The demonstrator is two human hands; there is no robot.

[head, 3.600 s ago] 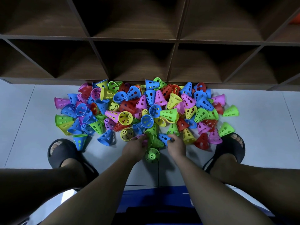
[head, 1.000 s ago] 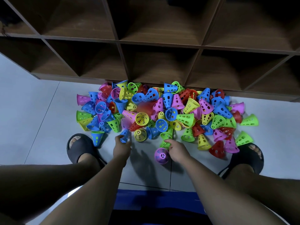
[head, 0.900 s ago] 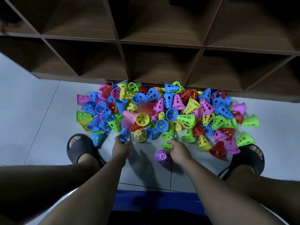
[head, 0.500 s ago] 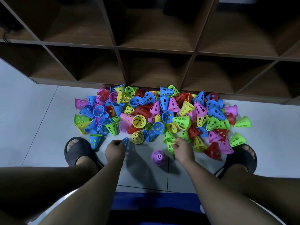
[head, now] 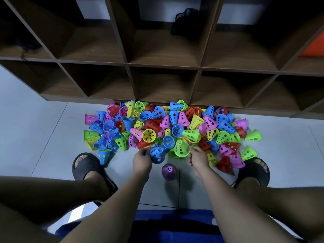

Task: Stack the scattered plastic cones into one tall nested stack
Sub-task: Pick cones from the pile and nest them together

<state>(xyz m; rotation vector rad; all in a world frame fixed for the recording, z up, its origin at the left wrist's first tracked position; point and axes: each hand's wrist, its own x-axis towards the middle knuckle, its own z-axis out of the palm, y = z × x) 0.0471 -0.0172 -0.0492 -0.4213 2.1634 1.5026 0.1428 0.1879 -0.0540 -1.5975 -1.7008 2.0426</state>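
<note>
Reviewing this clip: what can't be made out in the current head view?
- Left hand: its fingers hide the grip on the blue cone.
- Right hand: curled; held or merely touching the green cone, unclear.
- Dark object in the shelf: too shadowed to identify.
- Orange item: cut off by the right edge.

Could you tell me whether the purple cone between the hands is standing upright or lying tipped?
Upright: the purple cone stands alone on the floor, its narrow closed top facing the camera.

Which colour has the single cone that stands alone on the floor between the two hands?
Purple cone; the head view shows it best.
</note>
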